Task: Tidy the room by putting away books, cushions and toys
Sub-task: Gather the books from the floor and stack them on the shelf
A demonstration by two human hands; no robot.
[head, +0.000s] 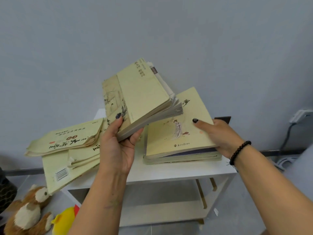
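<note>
**Worn yellow books being sorted on a white desk**

The left hand [116, 146] grips a thick, pale yellow paperback book [138, 97] by its lower corner, thumb on the cover and fingers curled underneath, holding it tilted up above the low white desk [169, 172]. Its cover carries an ink-wash painting along one edge and a column of black Chinese characters near the top; the page block is frayed and swollen, with loose leaves sticking out.

The right hand [218, 134], a black bead bracelet [238, 151] at its wrist, holds the far side of a neat stack of yellow books [177, 146] lying flat on the desk, thumb laid across the top cover. That cover shows a small robed figure, a red seal and a line of publisher's characters too small to read.

To the left, a loose heap of creased yellow books [67, 150] overhangs the desk edge; large black calligraphy and a barcode show on them.

On the floor below lie a brown-and-white plush toy [28, 212] and a yellow plush toy [64, 221].
</note>
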